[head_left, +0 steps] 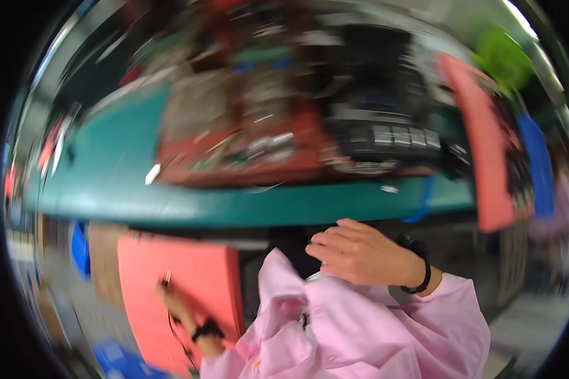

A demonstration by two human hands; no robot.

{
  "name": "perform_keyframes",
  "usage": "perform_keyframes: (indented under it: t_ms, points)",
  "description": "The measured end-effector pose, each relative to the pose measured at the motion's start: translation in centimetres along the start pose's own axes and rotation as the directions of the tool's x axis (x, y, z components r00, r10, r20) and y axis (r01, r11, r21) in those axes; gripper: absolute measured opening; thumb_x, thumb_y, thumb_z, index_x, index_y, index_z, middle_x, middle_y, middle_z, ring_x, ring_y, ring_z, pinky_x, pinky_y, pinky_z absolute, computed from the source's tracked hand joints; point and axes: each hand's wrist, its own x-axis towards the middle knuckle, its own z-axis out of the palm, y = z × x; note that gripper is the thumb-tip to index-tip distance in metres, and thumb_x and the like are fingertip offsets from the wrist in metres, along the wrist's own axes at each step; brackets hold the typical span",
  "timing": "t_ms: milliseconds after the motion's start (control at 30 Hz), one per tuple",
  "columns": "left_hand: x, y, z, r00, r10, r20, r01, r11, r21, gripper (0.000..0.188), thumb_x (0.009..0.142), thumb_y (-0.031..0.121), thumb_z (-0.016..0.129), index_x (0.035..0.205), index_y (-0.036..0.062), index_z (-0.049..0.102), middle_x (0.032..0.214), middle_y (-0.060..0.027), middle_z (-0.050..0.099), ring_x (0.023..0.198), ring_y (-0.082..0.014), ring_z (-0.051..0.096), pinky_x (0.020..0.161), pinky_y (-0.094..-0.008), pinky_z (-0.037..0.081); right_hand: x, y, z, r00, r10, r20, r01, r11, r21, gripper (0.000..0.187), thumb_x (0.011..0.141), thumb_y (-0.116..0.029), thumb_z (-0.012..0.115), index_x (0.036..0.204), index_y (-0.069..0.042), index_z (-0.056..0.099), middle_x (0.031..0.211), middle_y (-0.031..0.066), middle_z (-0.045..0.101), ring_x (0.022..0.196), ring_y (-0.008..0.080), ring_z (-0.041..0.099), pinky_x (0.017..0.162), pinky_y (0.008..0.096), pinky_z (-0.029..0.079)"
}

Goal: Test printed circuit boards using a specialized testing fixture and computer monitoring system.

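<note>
Over a salmon-pink board or box point(202, 265) at the lower left is my left hand point(178, 303), blurred by motion. Its fingers look closed around something small with a pale tip point(167, 276), too smeared to name. A thin dark cord point(177, 338) hangs alongside that hand, and a dark band is on the wrist. My right hand point(351, 252) is in front of my body, just below the green table edge point(265, 205). Its fingers are loosely bent and somewhat apart, with nothing visible in them. A black band point(423, 281) circles the right wrist.
On the green table, reddish trays point(234, 167) hold blurred small parts. A black device with pale keys point(385, 136) stands to their right. Farther right are an upright salmon-pink panel point(480, 145), a blue panel point(537, 164) and a bright green round object point(502, 60). Another person's pink sleeve point(562, 205) shows at the right rim.
</note>
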Motion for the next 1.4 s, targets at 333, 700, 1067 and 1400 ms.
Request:
perform_keyframes:
  t_ms: [333, 700, 1067, 1400]
  points:
    - [-0.5, 6.8, -1.1, 0.926, 0.371, 0.062, -0.367, 0.853, 0.370, 0.020, 0.084, 0.014, 0.055, 0.100, 0.0022, 0.054, 0.092, -0.0173, 0.058, 0.074, -0.0322, 0.058, 0.062, -0.0383, 0.047, -28.3, 13.0, -16.7, 0.180, 0.830, -0.528, -0.972, 0.067, -0.226, 0.026, 0.074, -0.018, 0.060, 0.095, -0.003, 0.059, 0.094, 0.0151, 0.060, 0.090, 0.0302, 0.058, 0.075, 0.0398, 0.045]
    - [-7.4, 35.0, 4.6, 0.484, 0.857, 0.175, -0.786, 0.514, -0.345, 0.017, 0.084, 0.013, 0.058, 0.071, 0.0017, 0.060, 0.057, -0.0145, 0.049, 0.047, -0.0293, 0.048, 0.042, -0.0362, 0.036, -24.0, 31.1, -23.5, 0.114, 0.889, -0.443, -0.987, 0.053, -0.149, 0.034, 0.080, -0.015, 0.041, 0.107, -0.004, 0.059, 0.108, 0.0192, 0.058, 0.101, 0.0335, 0.056, 0.081, 0.0476, 0.046]
    - [-9.8, 40.6, 8.6, 0.353, 0.899, 0.261, -0.655, 0.436, -0.617, 0.013, 0.081, 0.012, 0.061, 0.071, 0.0033, 0.061, 0.057, -0.0142, 0.048, 0.046, -0.0314, 0.046, 0.040, -0.0386, 0.035, -24.5, 36.3, -23.4, -0.096, 0.750, -0.654, -0.989, 0.001, 0.147, 0.038, 0.077, -0.032, 0.054, 0.097, 0.000, 0.060, 0.100, 0.0216, 0.060, 0.095, 0.0345, 0.058, 0.079, 0.0438, 0.046]
    - [-8.9, 41.6, 8.6, 0.237, 0.935, 0.266, -0.703, 0.354, -0.617, 0.007, 0.080, 0.011, 0.060, 0.075, 0.0058, 0.062, 0.061, -0.0131, 0.052, 0.049, -0.0306, 0.050, 0.042, -0.0401, 0.040, -24.0, 39.7, -23.5, 0.085, 0.658, -0.749, -0.996, 0.044, -0.074, 0.039, 0.075, -0.037, 0.059, 0.089, 0.000, 0.061, 0.091, 0.0188, 0.063, 0.080, 0.0298, 0.063, 0.067, 0.0408, 0.051]
